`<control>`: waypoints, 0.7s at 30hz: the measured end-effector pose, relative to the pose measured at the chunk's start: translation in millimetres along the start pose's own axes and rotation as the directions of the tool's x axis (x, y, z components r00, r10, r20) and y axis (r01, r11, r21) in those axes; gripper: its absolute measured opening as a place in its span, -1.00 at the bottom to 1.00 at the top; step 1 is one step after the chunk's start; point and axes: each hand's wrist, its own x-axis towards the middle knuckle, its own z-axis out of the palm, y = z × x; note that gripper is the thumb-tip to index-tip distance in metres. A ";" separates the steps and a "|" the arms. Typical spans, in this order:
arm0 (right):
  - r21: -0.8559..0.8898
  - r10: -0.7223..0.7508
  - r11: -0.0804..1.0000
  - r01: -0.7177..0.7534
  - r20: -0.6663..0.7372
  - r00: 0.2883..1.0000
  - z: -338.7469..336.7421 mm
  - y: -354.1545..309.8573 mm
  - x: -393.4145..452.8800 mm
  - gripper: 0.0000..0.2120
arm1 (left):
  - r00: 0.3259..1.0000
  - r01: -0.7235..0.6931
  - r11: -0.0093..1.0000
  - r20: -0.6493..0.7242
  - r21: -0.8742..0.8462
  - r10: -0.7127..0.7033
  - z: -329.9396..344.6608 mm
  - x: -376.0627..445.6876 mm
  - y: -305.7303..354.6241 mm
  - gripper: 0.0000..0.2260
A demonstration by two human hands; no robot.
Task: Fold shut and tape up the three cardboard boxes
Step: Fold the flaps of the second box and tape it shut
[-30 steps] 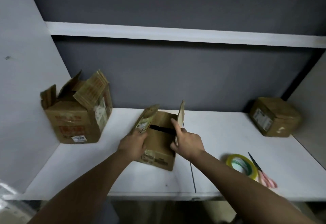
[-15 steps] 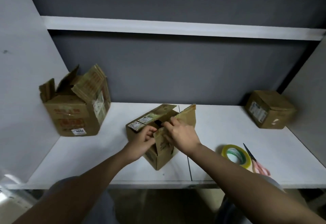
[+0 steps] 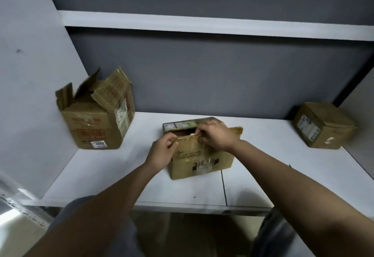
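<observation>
Sitting at the table's (image 3: 263, 155) centre, dead ahead at twelve o'clock, the small box (image 3: 199, 158) runs long from nine to three. Left hand (image 3: 162, 152) pinches the near flap's (image 3: 187, 145) nine o'clock corner; right hand (image 3: 217, 136) grips its three o'clock edge, both equally near. Opening not yet shut.

1. A white tabletop (image 3: 263, 186) lies under my grip, a seam running toward me.
2. Beyond it, a dark grey wall (image 3: 202, 74) carries a white shelf (image 3: 202, 26).
3. Left of my grip, a pale side panel (image 3: 30, 74) rises.
</observation>
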 end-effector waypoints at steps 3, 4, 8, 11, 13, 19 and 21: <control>0.155 0.040 0.987 -0.034 -0.034 0.999 3.0 -0.7 -6.6 -0.87 | 1.000 -0.028 0.999 -0.002 0.023 0.028 -8.4 7.5 -2.5 -0.92; 0.178 0.056 0.983 -0.049 -0.033 0.998 5.0 -0.7 -9.5 -0.88 | 0.999 -0.029 0.999 0.020 0.018 0.029 -9.3 9.0 -2.4 -0.91; 0.140 0.116 0.985 -0.105 -0.074 0.990 16.0 1.5 -20.7 -0.85 | 0.987 -0.111 0.984 0.132 0.142 0.093 -5.2 12.0 -2.2 -0.90; 0.044 0.083 0.996 -0.077 -0.157 0.984 24.6 2.2 -26.0 -0.73 | 0.978 -0.201 0.930 0.113 0.307 0.174 -1.0 14.9 -0.5 -0.91; -0.042 0.055 0.997 -0.064 -0.199 0.979 31.5 2.0 -30.0 -0.70 | 0.971 -0.231 0.928 0.132 0.294 0.200 0.9 15.7 -2.7 -0.93; -0.101 -0.045 0.995 0.009 -0.360 0.932 38.5 3.8 -36.9 -0.82 | 0.967 -0.192 0.971 0.199 0.145 0.161 3.0 24.3 -11.1 -0.98; -0.139 -0.084 0.990 0.027 -0.425 0.901 41.1 2.0 -37.9 -0.81 | 0.971 -0.185 0.973 0.179 0.134 0.160 2.8 29.9 -10.9 -0.96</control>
